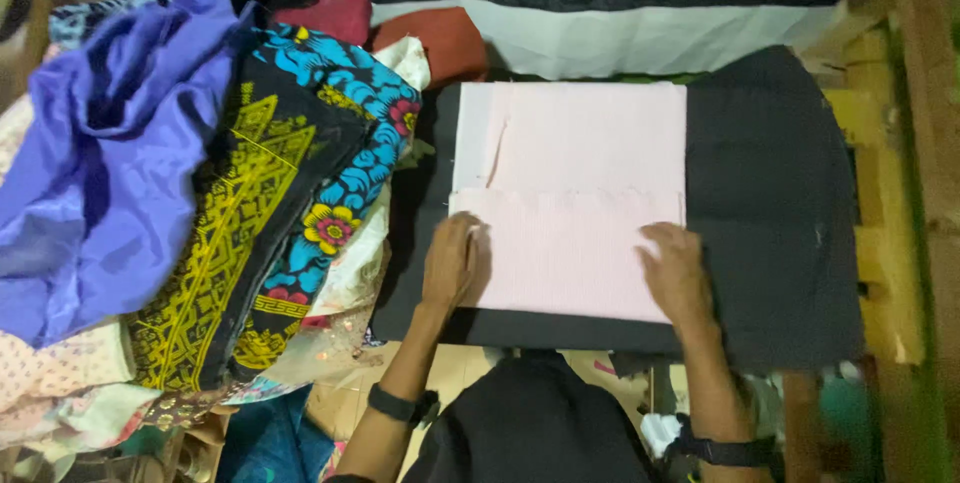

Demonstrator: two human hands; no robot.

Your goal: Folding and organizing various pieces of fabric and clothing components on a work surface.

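**Both hands pressing flat on a folded pink cloth**

Head view: the person is looking down at a pale pink cloth (570, 198) lying folded into a neat rectangle on a black cloth (775, 213) that is covering the tabletop. The left hand (450, 261) is resting palm-down on the lower left corner of the pink piece, fingers (462, 233) spread flat and gripping nothing. The right hand (675, 271) is lying the same way near the lower right edge, fingers extended and open on the fabric. A fold line is running across the pink cloth just above both hands, so the lower part looks doubled over.

The cloth looks thin, light and limp; it is likely sagging and unfolding if lifted by one point, so the corners or the folded edge seem the best places to pinch, both hands together.

To the left, a heap of clothes (200, 193) is piling up: purple fabric, a black-and-yellow print, a blue floral print. A wooden frame (880, 143) is standing at the right.
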